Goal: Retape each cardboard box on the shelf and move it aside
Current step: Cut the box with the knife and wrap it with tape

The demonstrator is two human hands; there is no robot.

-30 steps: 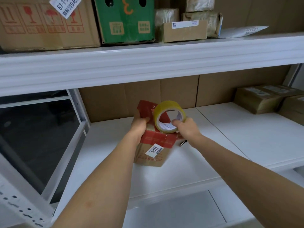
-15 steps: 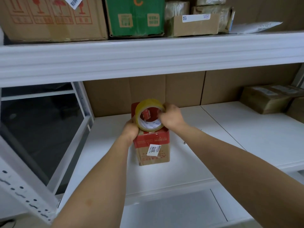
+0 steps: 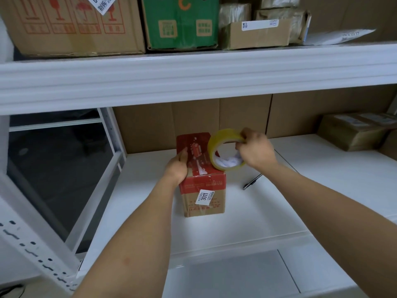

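A small red and brown cardboard box (image 3: 204,190) with a white "3011" label stands upright on the white shelf (image 3: 268,207). My left hand (image 3: 177,166) grips its upper left edge, thumb on the red top. My right hand (image 3: 254,151) holds a yellowish roll of tape (image 3: 217,145), fingers through the core. The roll stands on edge at the box's top right corner.
A dark pen (image 3: 252,181) lies on the shelf just right of the box. Brown parcels (image 3: 354,132) sit at the far right of the same shelf. The upper shelf (image 3: 193,69) carries a large brown carton, a green box and smaller parcels. A white upright (image 3: 113,143) stands at left.
The box now stands square on the shelf instead of tilted. My right hand has carried the tape roll from the box's top left over to its right corner.
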